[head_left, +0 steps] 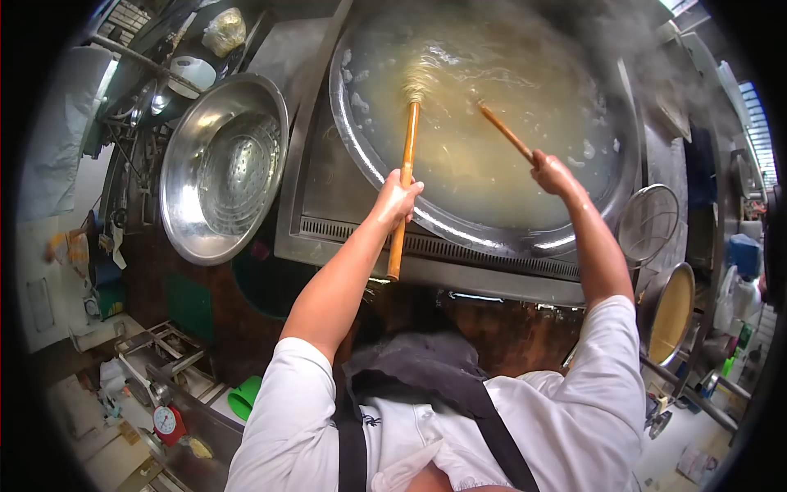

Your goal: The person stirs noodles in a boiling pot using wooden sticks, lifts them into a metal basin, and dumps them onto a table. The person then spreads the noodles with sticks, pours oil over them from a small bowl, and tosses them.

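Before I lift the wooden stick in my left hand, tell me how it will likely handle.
The wooden stick should feel stiff, as its shaft runs nearly straight. It will probably be end-heavy, with noodle-like strands bunched around its far end in the cloudy liquid. Its glossy surface may turn slippery, given the steam over the pot.

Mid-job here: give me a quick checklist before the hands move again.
1. Left hand closed on the long wooden stick: ok.
2. Right hand gripping the second stick: ok.
3. Pale strands bunched at the long stick's far end: ok.
4. Clear view of the vat's far side: not ok, steam hazes it.
5. Liquid temperature: cannot tell, though steam suggests hot.
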The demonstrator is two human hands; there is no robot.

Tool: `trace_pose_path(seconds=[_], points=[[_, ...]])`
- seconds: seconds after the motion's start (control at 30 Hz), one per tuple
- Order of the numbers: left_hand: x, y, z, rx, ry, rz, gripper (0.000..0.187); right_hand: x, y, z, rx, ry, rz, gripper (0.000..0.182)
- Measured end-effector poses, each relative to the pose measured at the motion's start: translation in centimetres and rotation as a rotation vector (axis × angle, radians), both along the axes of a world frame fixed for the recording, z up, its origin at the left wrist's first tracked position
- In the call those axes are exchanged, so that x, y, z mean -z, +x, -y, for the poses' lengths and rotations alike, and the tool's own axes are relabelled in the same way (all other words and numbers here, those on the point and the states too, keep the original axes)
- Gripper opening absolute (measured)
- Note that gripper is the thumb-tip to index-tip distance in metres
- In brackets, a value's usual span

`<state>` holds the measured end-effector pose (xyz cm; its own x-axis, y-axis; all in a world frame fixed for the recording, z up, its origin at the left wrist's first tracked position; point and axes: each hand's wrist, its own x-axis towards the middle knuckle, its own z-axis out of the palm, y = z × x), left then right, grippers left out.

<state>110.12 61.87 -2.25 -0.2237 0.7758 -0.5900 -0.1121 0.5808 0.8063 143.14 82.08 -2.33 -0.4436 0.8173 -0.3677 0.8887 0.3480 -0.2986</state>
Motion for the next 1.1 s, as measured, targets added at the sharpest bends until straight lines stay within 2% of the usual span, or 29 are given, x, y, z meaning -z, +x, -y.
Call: trace_pose_path(seconds=[0.1,0.3,0.5,0.73,0.8,0.9,1.0,1.03,1.1], points=[[-1.1,0.2,1.4,-0.017,0.039,0.002,0.025,0.5,-2.0,2.1,0.0,-0.043,-0.134,0.024],[-2.4,0.0,4.6,-0.026,0.089,-0.029,0.026,-2.1,-5.9,4.9,0.014,-0.117,-0.312,0.025],[-5.3,0.0,7.6,-0.104,0.12,-0.006,0.026,-5.2,-8.1,7.2,-0.055,-0.142,-0.326,0.026],[-6.4,-1.0,10.4,-0.226,0.162,0.021,0.028,-8.8,-11.0,9.0,-0.194,-0.177,-0.221,0.027],[-7.1,-1.2,10.5,-0.251,0.147,0.137,0.027,-8.8,-11.6,9.2,-0.254,-0.152,-0.207,0.03],[-7.7,-2.4,9.7,-0.235,0.153,0.388,0.023,-9.2,-13.6,9.0,-0.041,-0.455,-0.369,0.032],[-5.7,-2.9,8.6,-0.193,0.245,0.607,0.02,-5.6,-15.5,7.9,-0.007,-0.55,-0.383,0.033],[-5.6,-2.8,8.4,-0.185,0.277,0.675,0.02,-6.2,-16.0,8.7,0.024,-0.525,-0.405,0.032],[-5.7,-2.1,8.3,-0.226,0.272,0.575,0.019,-7.2,-17.0,10.7,0.077,-0.477,-0.443,0.03]])
